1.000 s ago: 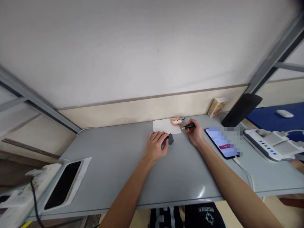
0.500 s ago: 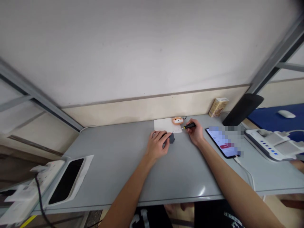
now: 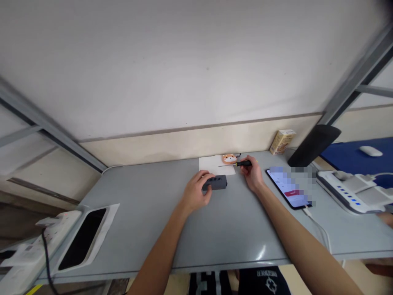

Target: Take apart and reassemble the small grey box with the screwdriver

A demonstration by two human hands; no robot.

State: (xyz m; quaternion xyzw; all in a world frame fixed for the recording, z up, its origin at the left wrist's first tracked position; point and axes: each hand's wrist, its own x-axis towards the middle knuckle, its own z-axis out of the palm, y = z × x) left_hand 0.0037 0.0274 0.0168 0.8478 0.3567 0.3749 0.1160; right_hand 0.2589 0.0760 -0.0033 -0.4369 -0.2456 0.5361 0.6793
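Observation:
A dark grey box-shaped device with a row of slots along its top (image 3: 218, 182) lies on the grey table. My left hand (image 3: 198, 191) grips its left end, thumb at the near side and fingers over the top. In my right hand (image 3: 252, 174) is a screwdriver (image 3: 244, 163) with a black and yellow handle, its thin shaft pointing left. The shaft is above a white sheet of paper (image 3: 210, 164), apart from the device. Just behind the shaft sits an orange and white animal-face case (image 3: 229, 159).
On the right are a lit phone (image 3: 288, 188) on a cable, a white power strip (image 3: 346, 192), a black upright object (image 3: 315, 145) and a drink carton (image 3: 282, 141). A dark-screened phone (image 3: 82, 237) and another power strip (image 3: 58, 233) occupy the left end. A wall closes off the back.
My left hand has shifted left along the device, uncovering its slotted top. The screwdriver tip has come away from the device and now lies over the paper.

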